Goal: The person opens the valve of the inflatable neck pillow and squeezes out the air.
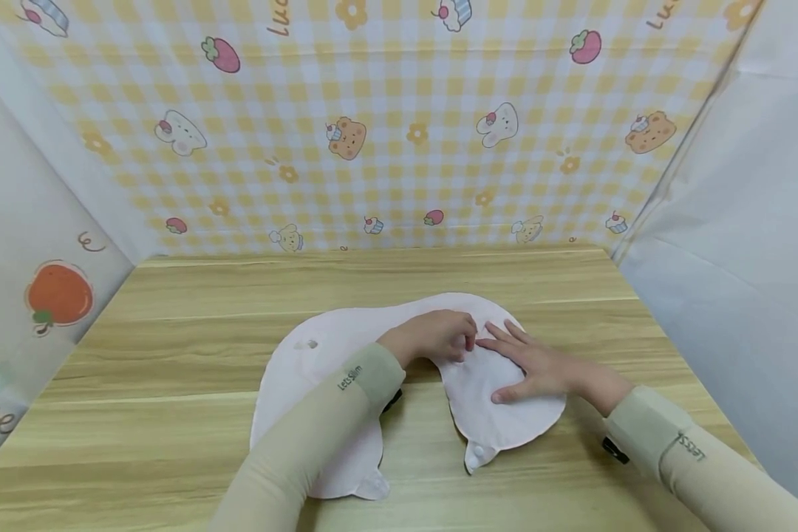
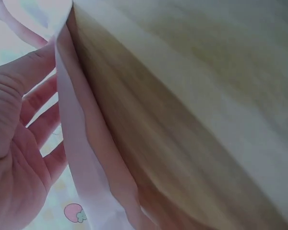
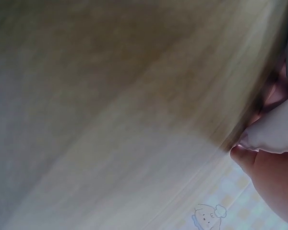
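A flat, pale pink U-shaped neck pillow (image 1: 289,377) lies on the table, its two ends pointing toward me. My left hand (image 1: 439,332) reaches across it with curled fingers, pinching the fabric near the inner curve. In the left wrist view, thumb and fingers meet at the edge of the pink fabric (image 2: 74,129). My right hand (image 1: 539,369) rests spread on the pillow's right arm, its fingers straight. A small valve-like spot (image 1: 311,344) shows on the left part. Each end carries a small tab; the right tab (image 1: 480,452) has a round snap.
The wood-grain table (image 1: 199,295) surrounds the pillow. Behind stands a yellow checked backdrop (image 1: 399,170) with cartoon prints. White sheets hang at the left and at the right side (image 1: 738,222). Dark wrist-worn clips (image 1: 615,449) show under the sleeves.
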The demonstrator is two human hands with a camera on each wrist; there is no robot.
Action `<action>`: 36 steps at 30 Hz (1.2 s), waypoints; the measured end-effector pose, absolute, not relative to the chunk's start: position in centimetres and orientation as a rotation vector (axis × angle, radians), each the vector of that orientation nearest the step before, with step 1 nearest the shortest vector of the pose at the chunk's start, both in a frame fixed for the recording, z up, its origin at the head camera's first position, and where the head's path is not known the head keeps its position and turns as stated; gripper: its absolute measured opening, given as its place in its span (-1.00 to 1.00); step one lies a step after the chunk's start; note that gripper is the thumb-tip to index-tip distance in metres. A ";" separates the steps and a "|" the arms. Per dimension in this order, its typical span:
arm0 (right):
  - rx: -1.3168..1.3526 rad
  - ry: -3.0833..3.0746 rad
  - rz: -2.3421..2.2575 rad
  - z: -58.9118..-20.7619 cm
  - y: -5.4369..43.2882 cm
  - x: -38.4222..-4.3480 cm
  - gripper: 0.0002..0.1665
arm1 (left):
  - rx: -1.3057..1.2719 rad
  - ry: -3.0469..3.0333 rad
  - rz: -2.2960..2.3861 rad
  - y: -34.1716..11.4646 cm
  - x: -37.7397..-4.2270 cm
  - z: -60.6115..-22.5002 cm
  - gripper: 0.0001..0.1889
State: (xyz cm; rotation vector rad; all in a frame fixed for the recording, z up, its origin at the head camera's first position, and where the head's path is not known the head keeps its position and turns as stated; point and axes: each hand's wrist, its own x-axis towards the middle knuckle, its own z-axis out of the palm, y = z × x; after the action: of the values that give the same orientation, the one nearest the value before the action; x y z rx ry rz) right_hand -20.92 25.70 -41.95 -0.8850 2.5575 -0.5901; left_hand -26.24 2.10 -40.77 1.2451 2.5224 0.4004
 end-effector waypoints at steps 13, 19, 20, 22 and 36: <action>-0.887 2.561 -0.567 -41.8 25.5 -21.0 0.06 | 1.188 2.530 0.345 0.6 -26.4 -40.6 -0.64; -0.919 2.555 -0.528 -41.0 25.4 -21.3 0.01 | 1.164 2.516 0.354 0.0 -26.4 -40.4 -0.46; -0.928 2.555 -0.527 -40.9 25.3 -21.4 -0.01 | 1.171 2.511 0.356 -0.1 -26.4 -40.4 -0.45; -0.944 2.565 -0.526 -40.6 25.2 -21.7 -0.09 | 1.182 2.504 0.353 -0.1 -26.4 -40.4 -0.44; -0.915 2.674 -0.509 -40.4 23.4 -23.7 -0.32 | 1.147 2.493 0.344 -0.2 -27.1 -41.0 -0.27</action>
State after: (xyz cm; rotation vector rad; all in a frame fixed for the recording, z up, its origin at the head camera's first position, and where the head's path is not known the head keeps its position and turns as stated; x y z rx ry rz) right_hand -23.68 23.35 -40.37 -0.9152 2.6739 -0.5089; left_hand -27.08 -0.18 -40.96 1.1469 2.4931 0.3435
